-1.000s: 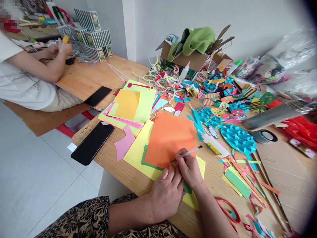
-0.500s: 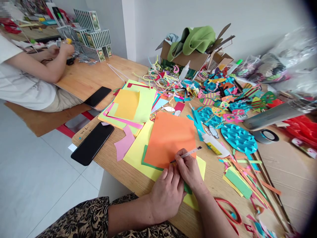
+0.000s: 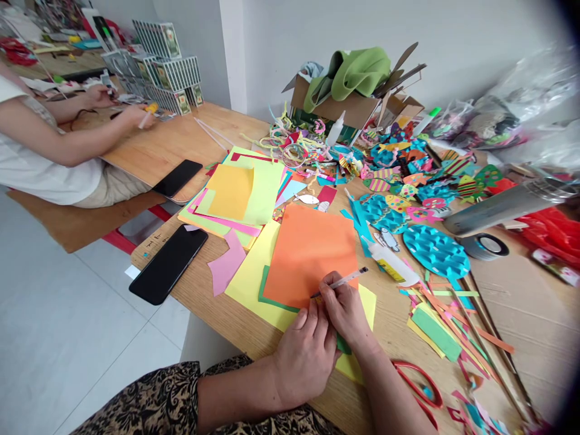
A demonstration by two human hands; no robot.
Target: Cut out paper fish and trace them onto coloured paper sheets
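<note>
My right hand (image 3: 342, 302) pinches a slim pen with a pale barrel (image 3: 348, 278), its tip down at the lower part of an orange sheet of paper (image 3: 312, 254). Close beside it, my left hand (image 3: 303, 356) lies on the sheet's lower edge, fingers stretched out and pressing down. A small yellowish piece shows at the left fingertips, mostly covered. Beneath the orange sheet are a green sheet (image 3: 263, 290) and a larger yellow sheet (image 3: 244, 290).
Left of my sheets are a paper stack (image 3: 231, 193), a pink scrap (image 3: 226, 263) and a black phone (image 3: 167, 263). On the right lie a glue bottle (image 3: 392, 266), red-handled scissors (image 3: 419, 383), paper strips (image 3: 437, 332) and a tape roll (image 3: 484, 246). A person (image 3: 49, 133) sits at the far left.
My hands and the pen have hardly moved. At the far left, the other person's hands have moved apart, one carrying a yellow-ended object rightward.
</note>
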